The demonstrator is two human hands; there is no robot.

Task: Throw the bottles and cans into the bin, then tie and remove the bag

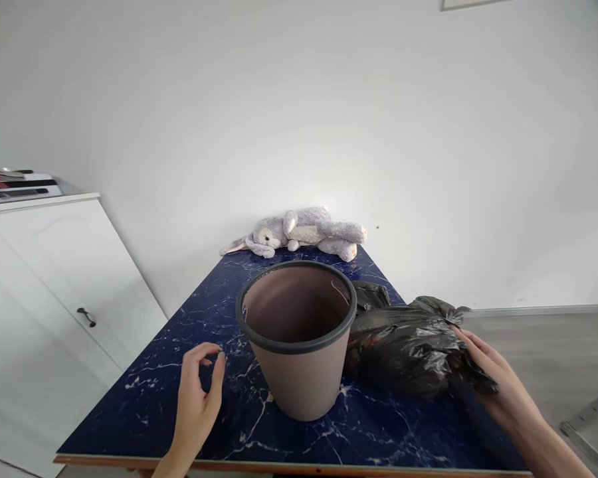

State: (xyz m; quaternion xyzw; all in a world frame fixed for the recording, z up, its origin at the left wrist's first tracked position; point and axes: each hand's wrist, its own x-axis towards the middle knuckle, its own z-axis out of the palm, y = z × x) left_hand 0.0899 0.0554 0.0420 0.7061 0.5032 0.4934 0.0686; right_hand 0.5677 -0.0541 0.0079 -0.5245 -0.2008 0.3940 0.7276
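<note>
Left hand [198,401] half-curled beside the bin [303,382], fingers [203,350] released — right hand [503,390] angled inward, fingers grasping the black bag [408,352].

The light is soft and moderately bright, palest on the middle of the wall [299,146] above the plush toy [306,232] and greyer toward the upper corners. Shadow deepens inside the bin [303,382]. Small white glints break over the black bag [403,352], whose right end looks smeared near the right hand [498,385]. Wide-angle stretching makes the cabinet [44,279] at left lean and the tabletop [194,325] flare toward its near edge.
</note>
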